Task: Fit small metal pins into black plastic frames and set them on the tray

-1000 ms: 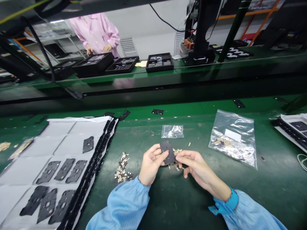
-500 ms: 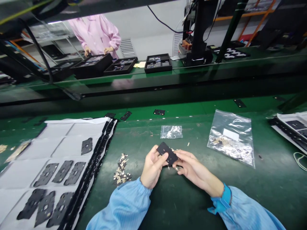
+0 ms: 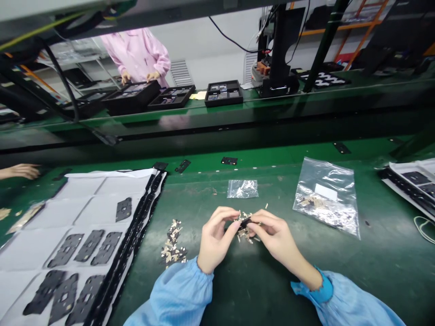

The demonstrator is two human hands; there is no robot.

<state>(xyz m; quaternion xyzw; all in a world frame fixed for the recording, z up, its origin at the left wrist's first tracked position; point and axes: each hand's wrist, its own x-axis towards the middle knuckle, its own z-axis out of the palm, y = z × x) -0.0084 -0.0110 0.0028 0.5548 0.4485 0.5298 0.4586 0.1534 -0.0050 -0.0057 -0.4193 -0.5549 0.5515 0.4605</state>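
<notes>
A small black plastic plate (image 3: 245, 222) is held nearly edge-on between both hands. My left hand (image 3: 219, 235) pinches its left end between thumb and fingers. On the opposite end, my right hand (image 3: 272, 231) is closed with thumb and fingertips. Just beneath and around the fingertips lies a pile of tiny beige and black pieces (image 3: 249, 236), partly hidden by the hands. A second heap of such pieces (image 3: 173, 244) lies to the left of my left hand. Beyond the hands is a small clear bag (image 3: 242, 189) with tiny parts inside.
At left, a white divided tray (image 3: 78, 208) carries several black plates (image 3: 103, 248). A larger zip bag (image 3: 326, 197) of small pieces lies right. Several plates (image 3: 229, 161) lie on the green strip behind. Another person's hand (image 3: 23, 171) reaches in at far left; a person in pink (image 3: 139, 56) stands across.
The black plate has been tilted from face-up to nearly edge-on, and my right fingers have closed on its right end. Another person's hand has appeared at the far left.
</notes>
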